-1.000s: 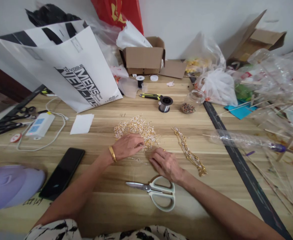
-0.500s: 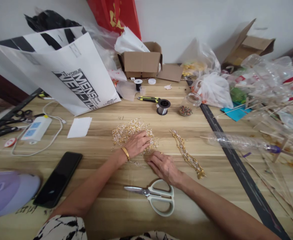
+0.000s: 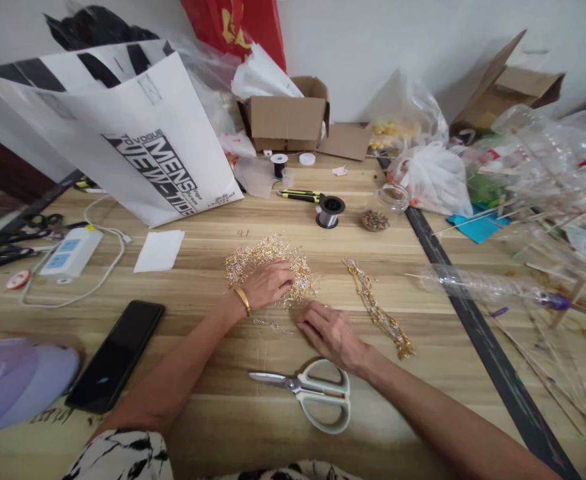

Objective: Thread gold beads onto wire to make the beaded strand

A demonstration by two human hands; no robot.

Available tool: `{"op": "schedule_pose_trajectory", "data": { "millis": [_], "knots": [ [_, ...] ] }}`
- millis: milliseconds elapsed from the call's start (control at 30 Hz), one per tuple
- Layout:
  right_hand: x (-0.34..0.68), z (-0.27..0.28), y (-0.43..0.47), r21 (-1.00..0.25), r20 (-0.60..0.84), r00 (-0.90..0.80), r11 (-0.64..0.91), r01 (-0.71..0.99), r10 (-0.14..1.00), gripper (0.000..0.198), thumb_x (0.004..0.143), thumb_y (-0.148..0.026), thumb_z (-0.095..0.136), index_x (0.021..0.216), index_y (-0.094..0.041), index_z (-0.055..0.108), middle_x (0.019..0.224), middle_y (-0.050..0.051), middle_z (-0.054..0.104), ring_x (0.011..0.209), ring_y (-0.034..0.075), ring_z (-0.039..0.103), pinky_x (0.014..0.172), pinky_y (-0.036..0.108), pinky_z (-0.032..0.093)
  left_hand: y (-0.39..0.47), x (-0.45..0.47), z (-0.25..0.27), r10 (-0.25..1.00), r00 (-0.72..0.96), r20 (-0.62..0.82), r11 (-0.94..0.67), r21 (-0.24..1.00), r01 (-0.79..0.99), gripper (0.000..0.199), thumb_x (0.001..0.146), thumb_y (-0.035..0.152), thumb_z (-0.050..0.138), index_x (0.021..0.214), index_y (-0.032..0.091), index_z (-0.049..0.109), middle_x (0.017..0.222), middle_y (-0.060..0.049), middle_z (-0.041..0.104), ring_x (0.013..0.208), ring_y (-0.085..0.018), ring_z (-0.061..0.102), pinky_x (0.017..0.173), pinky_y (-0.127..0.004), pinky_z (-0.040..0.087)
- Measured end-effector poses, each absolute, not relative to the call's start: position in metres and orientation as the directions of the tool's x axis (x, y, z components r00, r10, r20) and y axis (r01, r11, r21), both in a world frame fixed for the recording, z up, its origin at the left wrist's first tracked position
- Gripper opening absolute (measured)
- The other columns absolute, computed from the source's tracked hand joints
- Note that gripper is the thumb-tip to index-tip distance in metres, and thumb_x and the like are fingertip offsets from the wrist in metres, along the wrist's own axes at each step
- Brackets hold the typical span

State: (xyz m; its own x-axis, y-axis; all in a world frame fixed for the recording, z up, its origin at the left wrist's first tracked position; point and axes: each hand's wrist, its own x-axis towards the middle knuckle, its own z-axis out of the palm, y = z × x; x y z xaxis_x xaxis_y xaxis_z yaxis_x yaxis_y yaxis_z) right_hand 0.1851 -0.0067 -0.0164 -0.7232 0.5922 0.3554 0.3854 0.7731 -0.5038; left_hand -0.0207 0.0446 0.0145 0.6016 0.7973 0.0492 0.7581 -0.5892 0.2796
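Observation:
My left hand [image 3: 269,283], with a gold bracelet [image 3: 243,301] at its wrist, lies over the near right part of a pile of small gold and clear beaded pieces [image 3: 253,257]. Its fingers are bent together at the pile, and what they pinch is too small to make out. Just right of it, my right hand [image 3: 333,335] rests on the table, fingers curled, their tips hiding anything held. A short thin chain [image 3: 273,326] lies between the hands on the near side. Gold and clear beaded strands [image 3: 379,310] lie to the right. Scissors [image 3: 309,393] lie close to me.
Wire spools [image 3: 330,212], a utility knife [image 3: 299,196] and a bead jar [image 3: 375,217] stand beyond the pile. A black phone [image 3: 117,353], power strip [image 3: 71,253] and white paper bag [image 3: 137,140] are left. Plastic and sticks [image 3: 533,287] clutter the right side.
My left hand has shifted slightly left and back over the pile. My right hand stays nearly in place, fingers still curled. The whole view has moved a little.

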Motion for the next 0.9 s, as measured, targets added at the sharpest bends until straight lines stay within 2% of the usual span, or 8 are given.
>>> {"op": "schedule_pose_trajectory", "data": {
  "millis": [133,367,567,767,900],
  "knots": [
    [0.1854,-0.0173,-0.0039,-0.622,0.358,-0.682,0.707,0.335,0.638,0.011,0.091,-0.015,0.045,0.089,-0.018,0.055,0.083,0.006,0.06,0.071,0.015,0.056,0.061,0.024,0.043,0.0447,-0.0222,0.0174,0.786,0.617,0.052,-0.603,0.286,0.745,0.013,0.082,0.013,0.053,0.073,0.015,0.061,0.079,-0.003,0.059,0.08,-0.016,0.052,0.075,-0.026,0.04],
    [0.1852,-0.0189,-0.0021,-0.732,0.327,-0.635,0.613,0.298,0.699,0.009,0.088,-0.014,0.048,0.084,-0.017,0.055,0.079,0.004,0.057,0.067,0.014,0.053,0.06,0.025,0.042,0.045,-0.022,0.0193,0.788,0.614,0.045,-0.594,0.314,0.741,0.014,0.084,0.017,0.053,0.073,0.014,0.061,0.077,-0.003,0.06,0.078,-0.016,0.053,0.074,-0.027,0.04],
    [0.185,-0.0174,-0.0013,-0.769,0.314,-0.609,0.571,0.286,0.728,0.009,0.088,-0.015,0.048,0.082,-0.017,0.055,0.075,0.004,0.055,0.065,0.014,0.051,0.058,0.025,0.04,0.0473,-0.0228,0.0142,0.805,0.591,0.061,-0.57,0.36,0.739,0.016,0.085,0.02,0.051,0.074,0.015,0.061,0.078,-0.003,0.061,0.079,-0.016,0.054,0.075,-0.028,0.04],
    [0.1853,-0.0186,-0.0003,-0.785,0.302,-0.597,0.549,0.287,0.743,0.009,0.087,-0.015,0.049,0.081,-0.017,0.055,0.074,0.003,0.055,0.064,0.013,0.05,0.057,0.025,0.039,0.0493,-0.0234,0.0121,0.832,0.546,0.1,-0.53,0.435,0.728,0.016,0.083,0.019,0.053,0.071,0.015,0.062,0.071,-0.002,0.061,0.072,-0.014,0.053,0.072,-0.026,0.04],
    [0.1851,-0.0193,0.0002,-0.79,0.298,-0.594,0.543,0.285,0.747,0.01,0.088,-0.017,0.049,0.081,-0.017,0.056,0.073,0.003,0.054,0.063,0.014,0.05,0.056,0.025,0.04,0.0493,-0.0236,0.0118,0.861,0.499,0.103,-0.471,0.532,0.703,0.01,0.078,0.015,0.058,0.071,0.014,0.065,0.069,-0.002,0.064,0.066,-0.012,0.055,0.067,-0.024,0.042]
  ]
}}
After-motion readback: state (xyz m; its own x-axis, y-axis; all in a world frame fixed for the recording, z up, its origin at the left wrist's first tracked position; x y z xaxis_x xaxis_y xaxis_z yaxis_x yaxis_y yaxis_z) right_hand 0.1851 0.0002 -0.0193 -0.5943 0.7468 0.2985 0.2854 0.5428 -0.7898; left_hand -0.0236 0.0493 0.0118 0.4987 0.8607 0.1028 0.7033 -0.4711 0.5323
